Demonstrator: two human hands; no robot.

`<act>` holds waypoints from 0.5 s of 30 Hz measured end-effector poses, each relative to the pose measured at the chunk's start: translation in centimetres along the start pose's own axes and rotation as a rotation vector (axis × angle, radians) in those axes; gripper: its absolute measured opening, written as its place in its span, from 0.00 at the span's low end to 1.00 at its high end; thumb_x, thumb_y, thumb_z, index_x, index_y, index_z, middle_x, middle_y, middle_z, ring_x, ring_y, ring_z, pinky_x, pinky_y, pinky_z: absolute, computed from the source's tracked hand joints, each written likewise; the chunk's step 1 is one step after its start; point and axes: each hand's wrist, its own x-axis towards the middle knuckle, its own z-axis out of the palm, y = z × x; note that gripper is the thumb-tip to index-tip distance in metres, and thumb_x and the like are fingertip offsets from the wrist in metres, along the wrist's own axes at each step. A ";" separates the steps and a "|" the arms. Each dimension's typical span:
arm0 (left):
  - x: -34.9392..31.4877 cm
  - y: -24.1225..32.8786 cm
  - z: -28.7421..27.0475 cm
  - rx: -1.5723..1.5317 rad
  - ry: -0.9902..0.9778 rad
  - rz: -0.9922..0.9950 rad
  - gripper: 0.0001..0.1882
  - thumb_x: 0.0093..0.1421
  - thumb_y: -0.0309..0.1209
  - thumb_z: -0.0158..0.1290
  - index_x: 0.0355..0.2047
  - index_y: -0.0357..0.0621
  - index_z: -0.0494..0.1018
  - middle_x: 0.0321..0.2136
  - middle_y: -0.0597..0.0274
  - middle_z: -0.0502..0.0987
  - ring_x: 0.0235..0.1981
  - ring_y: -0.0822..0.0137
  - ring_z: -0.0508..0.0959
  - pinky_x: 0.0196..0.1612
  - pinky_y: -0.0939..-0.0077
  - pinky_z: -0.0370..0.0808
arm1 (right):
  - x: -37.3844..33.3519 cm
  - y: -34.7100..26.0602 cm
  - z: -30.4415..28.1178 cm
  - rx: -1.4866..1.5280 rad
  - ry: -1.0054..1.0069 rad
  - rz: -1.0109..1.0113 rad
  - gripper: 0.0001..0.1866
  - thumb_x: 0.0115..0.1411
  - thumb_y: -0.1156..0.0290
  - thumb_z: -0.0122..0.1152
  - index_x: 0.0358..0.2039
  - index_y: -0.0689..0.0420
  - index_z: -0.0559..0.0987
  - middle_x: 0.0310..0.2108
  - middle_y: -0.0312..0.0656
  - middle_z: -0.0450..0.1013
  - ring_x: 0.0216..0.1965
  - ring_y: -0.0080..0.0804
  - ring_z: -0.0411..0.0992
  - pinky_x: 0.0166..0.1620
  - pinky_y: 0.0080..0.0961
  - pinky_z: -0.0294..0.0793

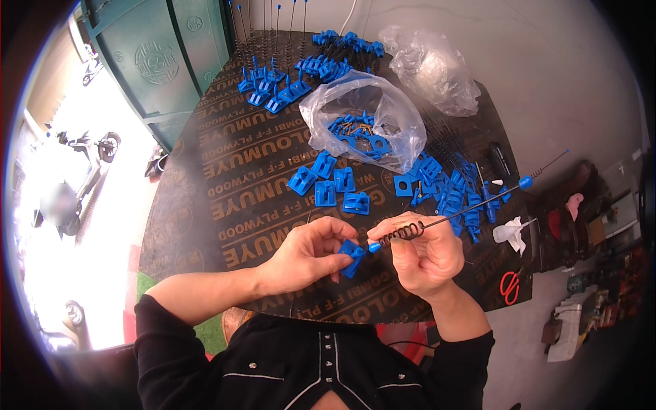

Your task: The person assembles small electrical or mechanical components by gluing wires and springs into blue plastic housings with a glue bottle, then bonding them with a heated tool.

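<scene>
Between the thumb and fingers of my left hand is a small blue plastic base. My right hand pinches a black coil spring with a long thin rod that slants up to the right. A blue tip on the spring's lower end points at the blue base, very close to it; whether they touch I cannot tell. A blue cap sits further along the rod. Just beyond my hands, several similar blue bases lie loose on the table.
On the dark plywood table stands an open clear bag of blue parts. Blue bases with upright springs are at the far left. Another plastic bag lies far right. Blue parts and red-handled scissors are at right.
</scene>
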 end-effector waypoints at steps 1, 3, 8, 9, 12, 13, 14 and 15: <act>0.0 0.0 0.0 0.003 0.001 0.002 0.17 0.60 0.20 0.53 0.49 0.36 0.64 0.40 0.62 0.74 0.35 0.76 0.76 0.32 0.81 0.77 | 0.0 0.0 -0.1 0.000 0.000 0.000 0.12 0.52 0.86 0.62 0.33 0.65 0.69 0.29 0.49 0.78 0.28 0.33 0.79 0.30 0.23 0.79; 0.1 0.1 0.0 0.003 0.006 -0.004 0.17 0.60 0.20 0.53 0.49 0.36 0.64 0.40 0.61 0.74 0.35 0.76 0.76 0.32 0.81 0.77 | 0.2 -0.1 -0.4 -0.019 -0.021 -0.025 0.12 0.52 0.86 0.62 0.34 0.66 0.68 0.29 0.51 0.78 0.30 0.34 0.79 0.31 0.24 0.79; 0.1 0.2 0.1 -0.005 0.023 -0.019 0.17 0.60 0.20 0.53 0.49 0.35 0.64 0.40 0.61 0.74 0.35 0.75 0.76 0.32 0.81 0.77 | 0.1 0.1 -0.4 0.012 0.001 -0.049 0.12 0.52 0.86 0.62 0.34 0.66 0.68 0.29 0.51 0.78 0.30 0.35 0.79 0.31 0.24 0.79; 0.1 0.2 0.1 -0.007 0.021 -0.015 0.17 0.60 0.20 0.52 0.49 0.35 0.64 0.40 0.61 0.74 0.35 0.76 0.76 0.32 0.81 0.77 | 0.1 0.1 -0.4 0.028 0.000 -0.041 0.12 0.52 0.86 0.62 0.34 0.66 0.68 0.29 0.51 0.78 0.30 0.35 0.79 0.32 0.24 0.79; 0.0 0.2 0.1 -0.003 0.015 -0.012 0.17 0.60 0.19 0.52 0.49 0.36 0.64 0.40 0.61 0.74 0.35 0.76 0.76 0.32 0.82 0.77 | -0.1 0.0 -0.3 0.015 -0.039 0.010 0.13 0.52 0.86 0.62 0.35 0.65 0.68 0.29 0.51 0.78 0.30 0.34 0.79 0.32 0.24 0.79; 0.0 0.3 0.1 0.003 0.012 -0.012 0.17 0.60 0.20 0.52 0.49 0.36 0.64 0.39 0.61 0.74 0.35 0.76 0.76 0.32 0.82 0.76 | -0.1 0.0 -0.3 0.015 -0.038 0.010 0.13 0.52 0.86 0.62 0.35 0.65 0.68 0.29 0.51 0.78 0.30 0.34 0.79 0.32 0.24 0.79; 0.0 0.3 0.1 0.003 0.012 -0.012 0.17 0.60 0.20 0.52 0.49 0.36 0.64 0.39 0.61 0.74 0.35 0.76 0.76 0.32 0.82 0.76 | -0.1 0.0 -0.3 -0.002 -0.048 0.018 0.13 0.52 0.86 0.62 0.35 0.65 0.68 0.29 0.50 0.78 0.31 0.34 0.79 0.32 0.24 0.79; 0.0 0.3 0.1 0.007 0.009 -0.014 0.17 0.61 0.20 0.52 0.49 0.36 0.64 0.39 0.62 0.74 0.35 0.76 0.76 0.32 0.82 0.76 | -0.1 0.0 -0.3 -0.019 -0.057 0.025 0.12 0.52 0.86 0.62 0.35 0.65 0.68 0.30 0.49 0.78 0.31 0.34 0.79 0.32 0.24 0.80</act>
